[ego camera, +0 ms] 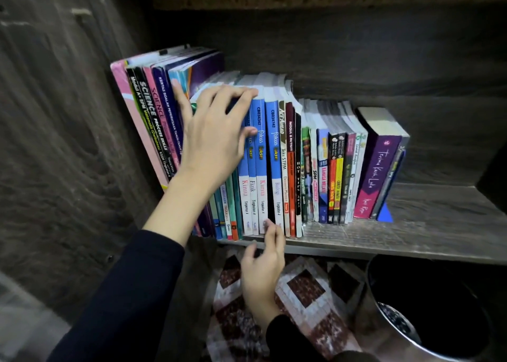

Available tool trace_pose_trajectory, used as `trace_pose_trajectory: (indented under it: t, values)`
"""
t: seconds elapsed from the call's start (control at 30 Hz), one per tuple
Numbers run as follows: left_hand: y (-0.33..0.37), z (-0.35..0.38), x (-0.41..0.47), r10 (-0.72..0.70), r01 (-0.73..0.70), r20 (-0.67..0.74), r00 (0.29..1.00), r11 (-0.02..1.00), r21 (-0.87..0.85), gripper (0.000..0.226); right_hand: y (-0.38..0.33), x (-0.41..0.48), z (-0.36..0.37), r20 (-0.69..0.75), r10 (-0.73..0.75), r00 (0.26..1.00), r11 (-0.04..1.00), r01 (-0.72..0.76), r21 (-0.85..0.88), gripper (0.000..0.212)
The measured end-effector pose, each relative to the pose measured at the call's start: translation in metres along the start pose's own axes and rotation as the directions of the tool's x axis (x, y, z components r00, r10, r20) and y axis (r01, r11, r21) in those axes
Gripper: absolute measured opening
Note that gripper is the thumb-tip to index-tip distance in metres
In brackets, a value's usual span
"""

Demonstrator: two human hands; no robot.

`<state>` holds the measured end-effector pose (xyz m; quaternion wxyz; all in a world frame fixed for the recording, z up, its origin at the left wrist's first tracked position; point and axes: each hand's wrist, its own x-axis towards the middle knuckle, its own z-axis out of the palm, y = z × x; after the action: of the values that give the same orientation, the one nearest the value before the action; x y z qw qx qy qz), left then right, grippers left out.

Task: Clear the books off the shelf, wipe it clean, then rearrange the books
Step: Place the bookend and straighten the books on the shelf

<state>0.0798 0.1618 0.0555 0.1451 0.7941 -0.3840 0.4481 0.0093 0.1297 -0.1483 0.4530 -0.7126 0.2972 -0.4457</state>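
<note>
While the left hand [214,139] hooks its fingers over the tops of the blue Fokus books [267,147], thumb spread against the tall workbooks [153,109] to its left, the right hand [263,274] sits below it, loose, fingertips touching the foot of the same spines at the shelf [384,241] edge. Smaller books [337,175] stand upright, right of both hands.

Shelf [411,241] rough grey woodgrain; books [274,153] glossy paper covers; bin [389,342] shiny metal.
</note>
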Motion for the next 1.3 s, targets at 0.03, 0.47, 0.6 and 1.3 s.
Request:
trace_pose_trajectory:
  t: [0.03,0.47,0.6,1.3]
  values:
    - [0.0,0.0,0.0,0.007,-0.007,-0.001,1.0,1.0,-0.002,0.048,-0.001,0.001,0.001,-0.001,0.007,1.0,1.0,-0.007,0.008,0.048]
    - [-0.001,-0.007,0.004,-0.002,0.003,0.064,0.998,1.0,-0.007,0.046,0.007,0.023,-0.007,0.122,-0.195,0.973,0.965,0.213,-0.153,0.03]
    - [0.003,-0.013,0.003,-0.007,-0.002,0.107,0.994,0.997,0.079,0.052,0.012,0.034,-0.039,0.113,-0.228,0.967,0.966,0.24,-0.101,0.021]
    - [0.016,-0.006,0.027,0.041,-0.028,0.093,0.995,0.99,-0.135,0.052,0.021,0.035,-0.024,0.019,-0.105,0.994,0.955,0.106,-0.277,0.035]
